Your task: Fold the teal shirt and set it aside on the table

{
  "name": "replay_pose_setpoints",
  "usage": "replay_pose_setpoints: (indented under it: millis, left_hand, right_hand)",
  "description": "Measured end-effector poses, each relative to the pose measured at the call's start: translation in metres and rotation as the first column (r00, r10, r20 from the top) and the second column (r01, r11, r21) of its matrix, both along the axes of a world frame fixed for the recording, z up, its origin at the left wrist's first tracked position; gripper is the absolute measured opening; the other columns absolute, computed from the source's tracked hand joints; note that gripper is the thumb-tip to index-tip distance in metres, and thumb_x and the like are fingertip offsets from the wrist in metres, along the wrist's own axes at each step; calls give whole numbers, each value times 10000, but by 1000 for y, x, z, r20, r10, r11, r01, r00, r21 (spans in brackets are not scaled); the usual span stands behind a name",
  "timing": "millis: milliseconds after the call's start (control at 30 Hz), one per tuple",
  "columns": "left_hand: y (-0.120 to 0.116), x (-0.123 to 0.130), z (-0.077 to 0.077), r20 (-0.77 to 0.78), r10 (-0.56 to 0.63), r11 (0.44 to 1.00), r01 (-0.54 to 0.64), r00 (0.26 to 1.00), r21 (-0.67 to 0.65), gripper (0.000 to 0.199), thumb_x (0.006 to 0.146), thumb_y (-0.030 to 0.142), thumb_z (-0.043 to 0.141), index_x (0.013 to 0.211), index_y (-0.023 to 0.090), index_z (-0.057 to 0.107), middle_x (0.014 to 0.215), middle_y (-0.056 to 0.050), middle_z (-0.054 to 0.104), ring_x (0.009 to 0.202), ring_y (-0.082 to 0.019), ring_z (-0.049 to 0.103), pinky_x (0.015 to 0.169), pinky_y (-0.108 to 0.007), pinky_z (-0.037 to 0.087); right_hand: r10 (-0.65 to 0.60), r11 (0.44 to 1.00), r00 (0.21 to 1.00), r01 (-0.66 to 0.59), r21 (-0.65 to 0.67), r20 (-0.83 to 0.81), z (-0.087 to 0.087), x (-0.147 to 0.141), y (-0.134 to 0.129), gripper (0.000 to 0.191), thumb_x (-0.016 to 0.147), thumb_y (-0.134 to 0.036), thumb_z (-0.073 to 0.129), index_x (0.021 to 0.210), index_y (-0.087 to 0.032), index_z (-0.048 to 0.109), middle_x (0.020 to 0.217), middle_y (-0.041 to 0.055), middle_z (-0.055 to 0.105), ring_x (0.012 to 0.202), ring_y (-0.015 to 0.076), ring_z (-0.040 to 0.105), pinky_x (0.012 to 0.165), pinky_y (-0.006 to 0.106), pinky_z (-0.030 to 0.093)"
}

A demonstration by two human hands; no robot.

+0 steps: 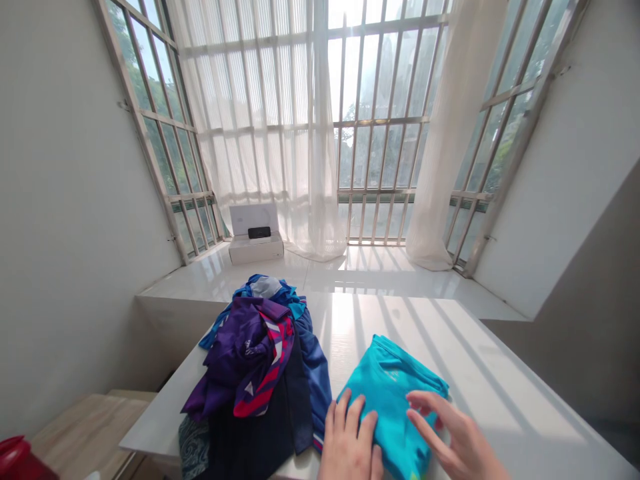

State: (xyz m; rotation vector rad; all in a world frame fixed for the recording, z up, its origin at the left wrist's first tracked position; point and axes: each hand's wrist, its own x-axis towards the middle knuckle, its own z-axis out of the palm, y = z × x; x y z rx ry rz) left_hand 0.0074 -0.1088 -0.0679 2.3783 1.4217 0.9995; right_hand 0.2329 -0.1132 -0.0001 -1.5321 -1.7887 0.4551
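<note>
A folded turquoise T-shirt (387, 393) lies on the white table (465, 353), just right of a heap of crumpled clothes (253, 360). The heap mixes purple, blue, and navy garments with a red-patterned print. My left hand (350, 440) rests flat on the shirt's near left side, close to the heap. My right hand (450, 433) has its spread fingertips at the shirt's right side. Neither hand grips the cloth. The shirt's near end is partly hidden behind my hands.
A red bottle (17, 460) stands at the lower left, cut off by the frame, beside a light wooden surface (85, 427). Beyond the table is a glossy white ledge (370, 280) holding a white box (256, 245), below a barred window with sheer curtains (310, 113).
</note>
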Motion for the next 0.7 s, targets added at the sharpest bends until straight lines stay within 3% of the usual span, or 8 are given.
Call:
replay_pose_setpoints:
  millis: [100,233,367,500,600,700]
  left_hand:
    - [-1,2,33,16,-52,997,53,998,-52,301,957,437,521,1159,286,685,1445,-57,593,1446,-354,407,1190,-630,330]
    - [7,13,75,12,-114,975,114,993,-192,591,890,648,576,1369,302,583,1583,-64,444,1514,-404,255,1221,-684,206]
    - [15,19,77,-43,-204,933,181,978,-311,811,833,675,632,1542,355,405,1684,-79,241,1537,-454,132,1215,-726,127]
    - [17,17,73,-64,-231,908,191,971,-374,853,815,674,650,1557,344,389,1686,-101,224,1538,-466,103,1220,-721,101]
    - [16,17,78,-79,-239,891,186,968,-414,856,817,681,636,1560,337,385,1692,-103,203,1542,-460,79,1225,-709,86]
    - [16,18,84,-82,-239,876,178,968,-448,872,810,693,627,1560,315,392,1693,-118,187,1540,-474,54,1217,-724,57]
  right_hand:
    - [-124,992,989,126,-21,83,21,12,59,381,933,-514,469,1056,-238,700,1105,115,761,1003,272,715,870,376,582]
    - [-152,976,959,183,-114,240,22,13,132,401,937,-403,459,1171,-159,674,1246,169,710,1162,285,660,1041,389,476]
    - [-101,961,956,165,-222,276,7,-2,167,422,888,-424,585,1181,-137,685,1124,174,756,1038,284,716,894,346,527]
    - [-22,959,954,104,-263,298,-5,-14,179,401,909,-444,573,1196,-187,685,1071,118,773,1004,238,709,886,308,501]
    - [14,953,949,82,-291,314,-6,-20,191,293,910,-434,568,1025,-220,731,1045,90,777,988,231,694,879,310,487]
    - [38,935,945,80,-344,323,-3,-25,202,193,845,-357,636,784,-196,722,832,91,768,852,242,698,772,323,489]
